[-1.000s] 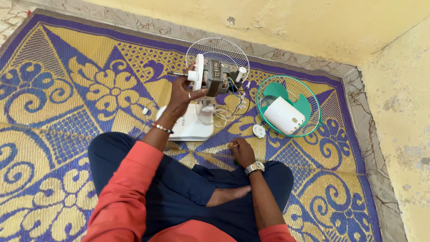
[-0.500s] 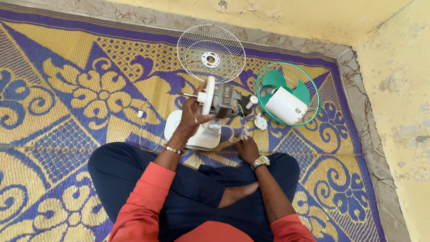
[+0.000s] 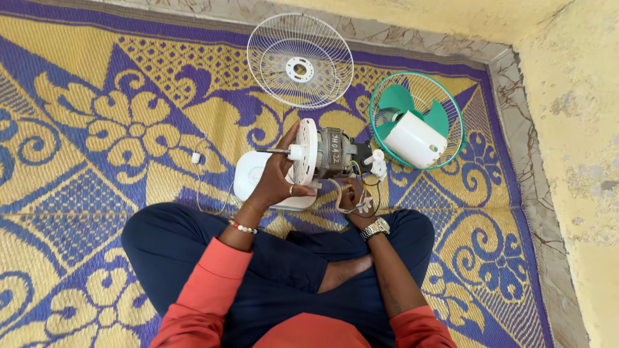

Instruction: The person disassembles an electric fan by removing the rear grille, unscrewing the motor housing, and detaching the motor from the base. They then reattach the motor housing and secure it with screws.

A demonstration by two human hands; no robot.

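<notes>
Left to right: small white plug on the patterned mat, its thin cord running toward the white fan base. Left hand is closed around the white front plate of the fan motor, holding it above the base, shaft pointing left. White wire grille lies flat on the mat behind the motor, well apart from the hands. Right hand is under the motor's rear end, fingers curled on the loose wires; exact grip unclear. Far right, the green grille lies dished up like a bowl, holding the green blade and, on top, the white rear cover. Person's crossed legs are just below the base.
</notes>
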